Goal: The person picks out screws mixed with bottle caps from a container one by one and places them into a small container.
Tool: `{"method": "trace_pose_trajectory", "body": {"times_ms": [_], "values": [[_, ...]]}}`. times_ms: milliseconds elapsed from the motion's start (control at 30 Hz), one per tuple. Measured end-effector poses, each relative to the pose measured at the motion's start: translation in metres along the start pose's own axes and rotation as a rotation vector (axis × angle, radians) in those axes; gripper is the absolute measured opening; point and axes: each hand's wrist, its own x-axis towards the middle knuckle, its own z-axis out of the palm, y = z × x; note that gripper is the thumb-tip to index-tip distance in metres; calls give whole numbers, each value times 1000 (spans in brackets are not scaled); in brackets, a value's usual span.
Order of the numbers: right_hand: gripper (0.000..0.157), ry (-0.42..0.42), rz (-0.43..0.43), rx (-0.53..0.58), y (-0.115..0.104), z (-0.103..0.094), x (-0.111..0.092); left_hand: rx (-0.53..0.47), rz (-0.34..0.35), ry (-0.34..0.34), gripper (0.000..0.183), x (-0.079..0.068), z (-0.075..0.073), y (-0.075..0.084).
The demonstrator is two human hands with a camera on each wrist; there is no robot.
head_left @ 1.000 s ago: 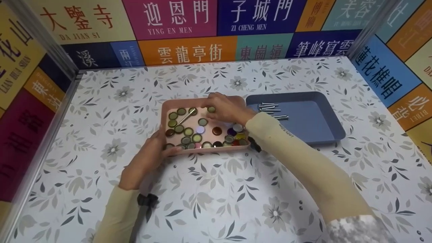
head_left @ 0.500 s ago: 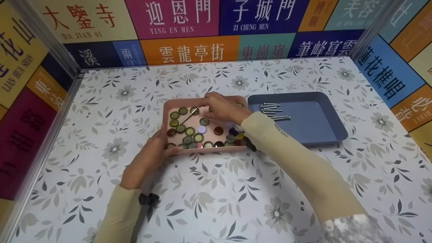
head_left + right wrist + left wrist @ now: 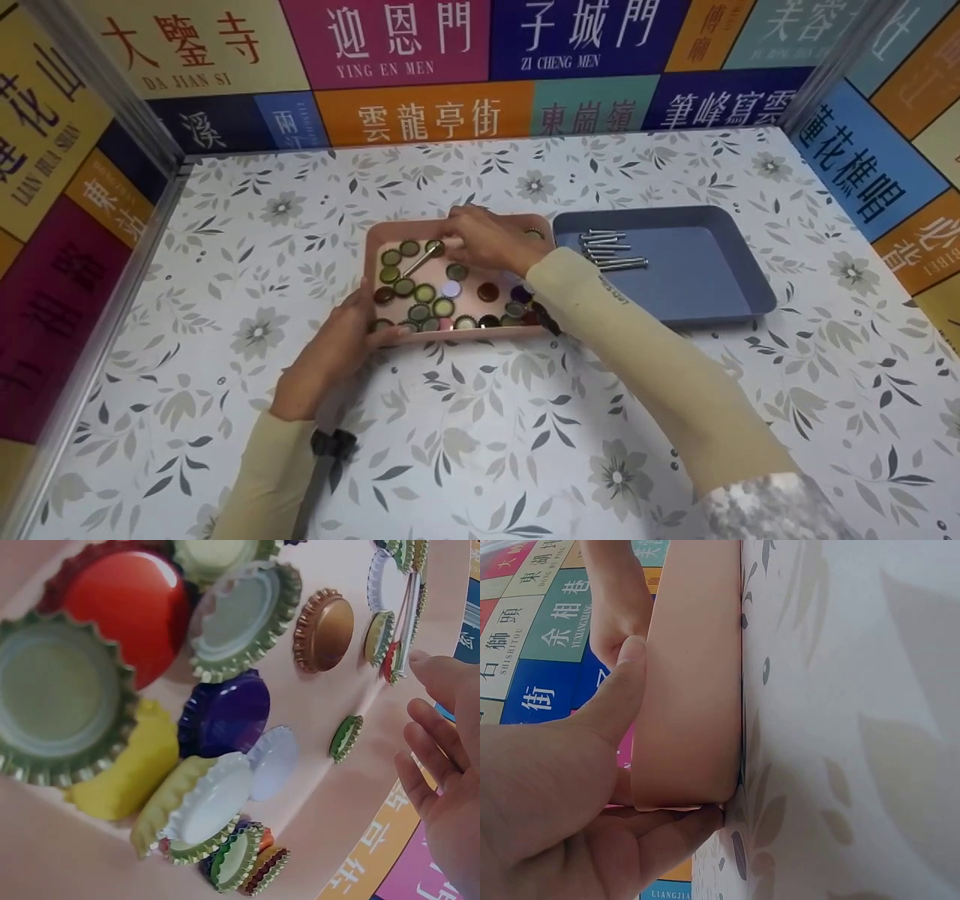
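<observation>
A pink tray [image 3: 370,247] holds several bottle caps [image 3: 424,293], some face up and some underside up. On a few of the caps at the tray's left lies a long silver bolt [image 3: 420,262]. My left hand [image 3: 334,352] grips the tray's front left corner, thumb [image 3: 630,664] against the rim and fingers round the left side. Inside the tray, my right hand [image 3: 484,236] hovers near the back with loosely bent fingers. In the right wrist view its thumb [image 3: 439,675] is close to one end of the bolt; whether it touches, I cannot tell.
Directly right of the pink tray stands a blue-grey tray [image 3: 697,262] with several silver bolts [image 3: 604,244] at its left side. Both rest on a flower-patterned tabletop [image 3: 480,435]. Panels with printed characters [image 3: 427,116] enclose the back and sides.
My right hand has moved left toward the bolt, covering a cap beside its fingers and uncovering one in the back right corner. My left hand keeps its grip on the tray.
</observation>
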Motion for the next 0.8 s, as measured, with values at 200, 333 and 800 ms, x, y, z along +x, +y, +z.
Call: {"method": "trace_pose_trajectory", "body": {"times_ms": [200,333,800], "values": [[28,-13,-2,-13,1,-1,4,-2,-18,-12,103,1,0,0],[28,-10,-8,-10,0,-1,6,-2,-41,-19,103,2,0,0],[27,-48,19,-53,-3,4,16,-19,-53,-25,103,1,1,1]]}}
